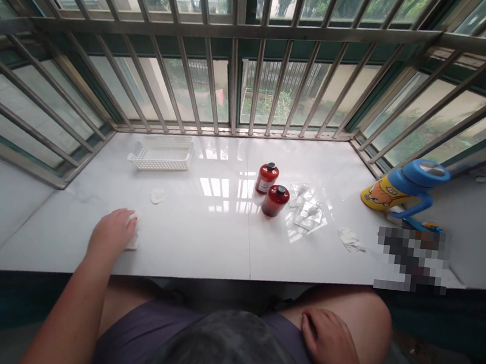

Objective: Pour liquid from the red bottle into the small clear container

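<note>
My left hand (111, 233) is on the tabletop at the left, its fingers together and bent down over a small white packet (133, 242). Most of that packet is hidden beneath the palm, and only its right edge shows. Just beyond the fingertips lies a flat, round white piece (157, 196), apart from the hand. On my right thigh rests my right hand (330, 343), fingers loosely extended, holding nothing. Two red bottles with dark caps, a rear bottle (266, 178) and a front bottle (275, 201), stand upright near the middle of the table.
A white perforated basket (162, 161) sits toward the back left. Clear plastic wrappers (308, 213) lie right of the bottles, then a crumpled white tissue (351, 240). A blue-and-yellow flask (399, 185) stands at the right, near a blurred-out patch. Metal window bars (257, 85) enclose the back.
</note>
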Motion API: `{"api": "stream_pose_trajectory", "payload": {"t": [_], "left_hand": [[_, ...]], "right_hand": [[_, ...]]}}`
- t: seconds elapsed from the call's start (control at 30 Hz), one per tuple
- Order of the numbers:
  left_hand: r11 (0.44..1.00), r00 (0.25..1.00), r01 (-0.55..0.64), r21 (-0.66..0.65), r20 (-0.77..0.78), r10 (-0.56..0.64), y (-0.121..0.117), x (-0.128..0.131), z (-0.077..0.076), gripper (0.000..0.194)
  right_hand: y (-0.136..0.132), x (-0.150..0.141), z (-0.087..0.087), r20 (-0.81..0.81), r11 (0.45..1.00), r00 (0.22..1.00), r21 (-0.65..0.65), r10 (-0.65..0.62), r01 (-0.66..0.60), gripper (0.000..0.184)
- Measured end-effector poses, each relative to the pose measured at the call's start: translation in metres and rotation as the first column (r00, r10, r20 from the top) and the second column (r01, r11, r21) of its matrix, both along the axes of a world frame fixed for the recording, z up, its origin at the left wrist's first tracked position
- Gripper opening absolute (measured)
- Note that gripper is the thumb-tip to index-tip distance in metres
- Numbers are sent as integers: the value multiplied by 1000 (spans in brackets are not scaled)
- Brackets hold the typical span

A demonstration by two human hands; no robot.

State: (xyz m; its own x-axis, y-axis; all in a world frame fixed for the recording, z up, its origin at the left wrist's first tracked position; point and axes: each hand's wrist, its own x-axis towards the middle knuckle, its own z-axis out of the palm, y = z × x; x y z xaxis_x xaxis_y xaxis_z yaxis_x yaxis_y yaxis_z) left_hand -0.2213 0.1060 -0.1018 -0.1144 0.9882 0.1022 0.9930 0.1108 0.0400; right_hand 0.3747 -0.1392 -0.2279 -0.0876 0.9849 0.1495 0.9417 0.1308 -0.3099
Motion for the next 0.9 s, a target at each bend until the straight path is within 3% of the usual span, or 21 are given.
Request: {"api": "stream_pose_trajectory", "payload": {"t": [0.1, 0.17, 0.23, 0.33, 0.43, 0.5, 0.6, 0.67, 0.77, 0.9], "left_hand": [[987, 959, -146, 63, 255, 125, -8, 20, 10, 44], [971, 825, -236, 23, 533, 188, -18, 42, 18, 41], [972, 731, -233, -7, 658, 180, -31, 66, 23, 43], [989, 775, -146, -29, 618, 132, -51, 94, 25, 54], [998, 866, 65, 15, 495, -63, -68, 106, 18, 71], [980, 894, 184, 70, 403, -196, -77, 107, 9, 70], [954, 903, 290, 80, 306, -300, -88, 100, -5, 63], [947, 916, 314, 69, 242, -321, -96, 93, -12, 59], [963, 949, 260, 73, 163, -268, -109, 79, -16, 55], [984, 962, 148, 97, 215, -166, -122, 55, -13, 51]], "right_hand": [[0, 0, -1, -5, 1000, 1000, 7, 7, -7, 24], [0, 0, -1, -3, 1000, 1000, 2, 6, -6, 24], [0, 0, -1, 2, 1000, 1000, -6, 2, -2, 23], [0, -1, 0, 11, 1000, 1000, -16, -5, 5, 23], [0, -3, 3, 17, 1000, 1000, -24, -12, 13, 23], [1, -4, 5, 21, 999, 1000, -30, -15, 16, 22], [3, -7, 8, 40, 998, 999, -48, -25, 27, 19], [5, -10, 10, 63, 998, 997, -52, -35, 38, 17], [9, -14, 13, 99, 997, 993, -35, -58, 62, 15], [13, -15, 15, 92, 998, 995, -32, -49, 52, 14]]}}
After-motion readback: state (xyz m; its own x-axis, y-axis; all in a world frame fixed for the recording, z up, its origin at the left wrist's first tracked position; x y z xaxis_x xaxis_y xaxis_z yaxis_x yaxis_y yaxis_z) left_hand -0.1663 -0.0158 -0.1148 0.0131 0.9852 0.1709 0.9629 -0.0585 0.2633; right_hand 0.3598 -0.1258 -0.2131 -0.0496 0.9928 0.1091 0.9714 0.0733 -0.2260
